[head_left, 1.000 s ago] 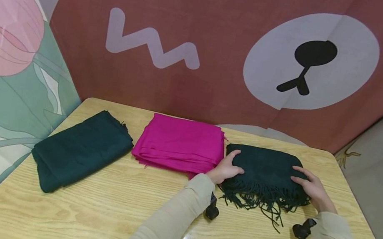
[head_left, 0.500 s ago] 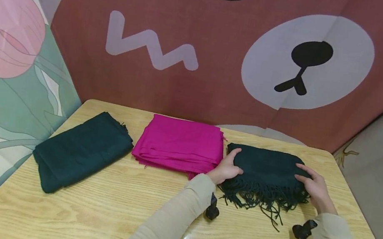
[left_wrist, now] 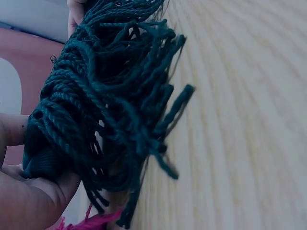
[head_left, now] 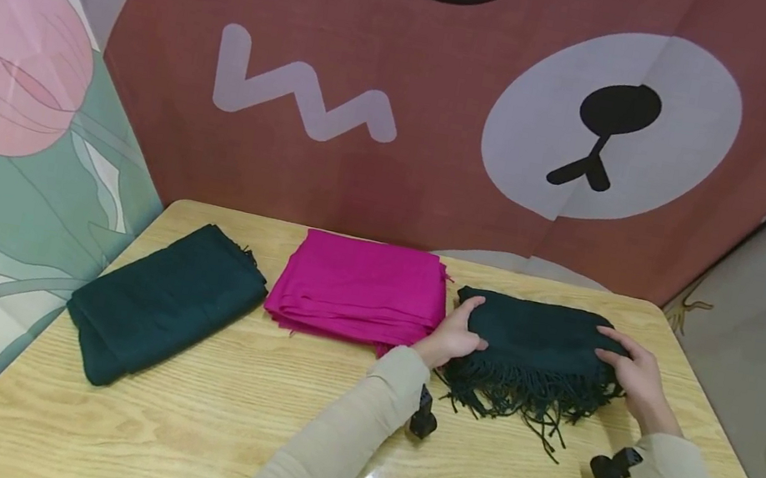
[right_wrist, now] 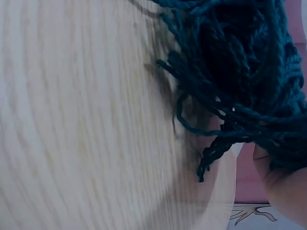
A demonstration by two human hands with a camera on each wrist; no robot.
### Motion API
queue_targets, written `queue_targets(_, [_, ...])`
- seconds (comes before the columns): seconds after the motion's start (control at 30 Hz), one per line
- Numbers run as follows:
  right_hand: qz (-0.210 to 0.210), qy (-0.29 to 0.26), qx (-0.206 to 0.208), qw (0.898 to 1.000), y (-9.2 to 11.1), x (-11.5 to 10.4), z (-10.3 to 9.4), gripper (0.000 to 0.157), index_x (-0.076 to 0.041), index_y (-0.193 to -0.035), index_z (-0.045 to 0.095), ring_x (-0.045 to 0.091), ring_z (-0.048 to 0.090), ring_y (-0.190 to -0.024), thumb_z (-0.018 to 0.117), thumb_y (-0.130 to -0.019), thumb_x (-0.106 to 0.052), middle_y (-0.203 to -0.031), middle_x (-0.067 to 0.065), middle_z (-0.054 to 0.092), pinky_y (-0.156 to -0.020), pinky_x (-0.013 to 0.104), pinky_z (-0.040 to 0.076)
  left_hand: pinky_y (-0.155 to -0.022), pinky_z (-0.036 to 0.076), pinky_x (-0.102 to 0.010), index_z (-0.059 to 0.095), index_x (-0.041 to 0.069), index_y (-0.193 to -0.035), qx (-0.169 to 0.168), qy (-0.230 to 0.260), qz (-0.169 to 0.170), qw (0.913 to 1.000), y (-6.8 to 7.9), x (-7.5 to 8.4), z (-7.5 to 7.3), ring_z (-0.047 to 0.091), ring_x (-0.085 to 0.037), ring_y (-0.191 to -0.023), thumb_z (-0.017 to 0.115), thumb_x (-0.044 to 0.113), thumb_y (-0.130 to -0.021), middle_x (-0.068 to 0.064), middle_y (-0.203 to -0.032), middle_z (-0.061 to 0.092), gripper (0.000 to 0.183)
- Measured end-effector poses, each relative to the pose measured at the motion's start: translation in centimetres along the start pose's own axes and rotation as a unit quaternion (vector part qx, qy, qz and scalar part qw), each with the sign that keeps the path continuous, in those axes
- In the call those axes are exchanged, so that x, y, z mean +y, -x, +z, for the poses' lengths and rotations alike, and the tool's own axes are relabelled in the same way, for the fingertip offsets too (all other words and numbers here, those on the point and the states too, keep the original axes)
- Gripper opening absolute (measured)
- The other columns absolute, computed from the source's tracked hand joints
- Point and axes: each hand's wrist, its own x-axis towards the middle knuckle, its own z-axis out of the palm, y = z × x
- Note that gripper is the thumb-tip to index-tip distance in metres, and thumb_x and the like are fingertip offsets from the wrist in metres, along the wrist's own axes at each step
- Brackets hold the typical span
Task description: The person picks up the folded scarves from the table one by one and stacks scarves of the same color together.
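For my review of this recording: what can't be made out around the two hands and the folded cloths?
- Head view: the underside of the held green cloth, hidden by its upper layers.
- Head view: part of the pink cloth's near corner, covered by the left hand.
- Left wrist view: the rest of the left hand, cut off by the left and bottom edges.
- Right wrist view: the rest of the right hand, cut off by the right edge.

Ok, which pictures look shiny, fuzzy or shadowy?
Head view: white glare on the table, bottom middle. Left wrist view: the tabletop looks pale and soft, the fringe clearer. Right wrist view: grey shadow on the table beside the fringe.
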Motion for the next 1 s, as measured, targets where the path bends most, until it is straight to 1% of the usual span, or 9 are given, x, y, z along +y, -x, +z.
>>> queue_targets(0.03, [-0.007, -0.002, 0.001, 1.000, 0.1, -0.1, -0.1, 0.048, -0.007, -0.142, 0.032, 0.050, 0.019, -0.126, 0.043, -0.096, -0.016, -0.148, 0.024, 0.009, -0.098, 0.062, 0.016, -0.089, 0.040, -0.036, 0.031, 0.019, -0.142, -0.001, 0.000, 0.001, 1.0000, 0.1, 0.0, 0.0, 0.027, -0.021, -0.131, 0.061, -0.008, -0.080, -0.002, -0.146, 0.027, 0.073])
queue_targets(0.13, [0.000, 0.007, 0.005, 1.000, 0.0, 0.3, -0.3, 0.047, -0.014, -0.142, 0.032, 0.047, 0.022, -0.126, 0.042, -0.097, -0.020, -0.149, 0.019, 0.010, -0.099, 0.060, 0.019, -0.087, 0.041, -0.035, 0.030, 0.020, -0.142, -0.003, -0.003, 0.003, 1.0000, 0.3, 0.2, 0.0, 0.028, -0.021, -0.131, 0.061, -0.007, -0.081, -0.002, -0.146, 0.026, 0.074])
queue_targets(0.2, [-0.002, 0.006, 0.004, 1.000, -0.2, 0.7, -0.5, 0.048, -0.014, -0.142, 0.033, 0.047, 0.020, -0.127, 0.043, -0.097, -0.022, -0.150, 0.018, 0.009, -0.099, 0.061, 0.018, -0.087, 0.041, -0.034, 0.030, 0.020, -0.142, -0.005, -0.006, 0.007, 0.9999, 0.4, 0.4, -0.1, 0.028, -0.021, -0.130, 0.061, -0.007, -0.081, -0.002, -0.146, 0.026, 0.074])
queue_targets(0.27, [0.004, 0.013, 0.007, 1.000, -0.7, 1.7, -0.8, 0.047, -0.021, -0.142, 0.034, 0.044, 0.019, -0.129, 0.044, -0.096, -0.027, -0.151, 0.012, 0.009, -0.100, 0.060, 0.018, -0.088, 0.040, -0.035, 0.029, 0.020, -0.142, -0.007, -0.009, 0.010, 0.9999, 0.5, 0.6, -0.1, 0.028, -0.020, -0.130, 0.061, -0.006, -0.081, -0.001, -0.146, 0.026, 0.074])
queue_targets(0.3, [-0.003, 0.008, 0.005, 1.000, -1.0, 2.2, -1.0, 0.048, -0.021, -0.142, 0.035, 0.046, 0.017, -0.129, 0.046, -0.096, -0.028, -0.151, 0.013, 0.008, -0.099, 0.061, 0.016, -0.090, 0.040, -0.035, 0.029, 0.020, -0.142, -0.008, -0.010, 0.011, 0.9999, 0.6, 0.7, -0.2, 0.028, -0.020, -0.131, 0.061, -0.006, -0.081, -0.001, -0.146, 0.025, 0.073])
queue_targets(0.43, [-0.008, 0.007, 0.025, 1.000, -2.3, 4.6, -1.5, 0.045, -0.031, -0.137, 0.040, 0.041, 0.017, -0.131, 0.050, -0.093, -0.033, -0.151, 0.003, 0.011, -0.100, 0.059, 0.017, -0.095, 0.037, -0.038, 0.029, 0.021, -0.142, -0.009, -0.017, 0.012, 0.9997, 0.7, 1.1, -0.2, 0.026, -0.020, -0.132, 0.062, -0.004, -0.082, 0.000, -0.146, 0.026, 0.073])
queue_targets(0.6, [-0.024, -0.006, 0.035, 0.999, -3.3, 6.6, -1.9, 0.045, -0.031, -0.137, 0.041, 0.040, 0.013, -0.132, 0.050, -0.093, -0.035, -0.151, 0.001, 0.011, -0.100, 0.061, 0.014, -0.090, 0.041, -0.036, 0.030, 0.021, -0.142, -0.006, -0.021, 0.015, 0.9997, 1.1, 1.4, -0.3, 0.032, -0.020, -0.128, 0.062, -0.003, -0.082, 0.000, -0.146, 0.027, 0.072])
queue_targets(0.73, [-0.027, -0.010, 0.031, 0.999, -3.4, 7.1, -2.2, 0.045, -0.033, -0.137, 0.040, 0.040, 0.010, -0.133, 0.048, -0.094, -0.036, -0.152, 0.000, 0.009, -0.099, 0.063, 0.013, -0.088, 0.042, -0.034, 0.031, 0.021, -0.142, -0.004, -0.023, 0.019, 0.9995, 1.6, 1.7, -0.3, 0.034, -0.019, -0.126, 0.063, -0.003, -0.081, 0.000, -0.145, 0.028, 0.072])
queue_targets(1.0, [-0.021, -0.013, 0.025, 0.999, -2.9, 6.8, -2.6, 0.048, -0.034, -0.137, 0.041, 0.036, 0.008, -0.135, 0.052, -0.091, -0.041, -0.151, -0.007, 0.010, -0.100, 0.062, 0.013, -0.091, 0.040, -0.035, 0.031, 0.021, -0.142, -0.012, -0.021, 0.028, 0.9993, 2.5, 2.5, -0.7, 0.028, -0.019, -0.131, 0.063, -0.003, -0.082, 0.001, -0.146, 0.026, 0.073])
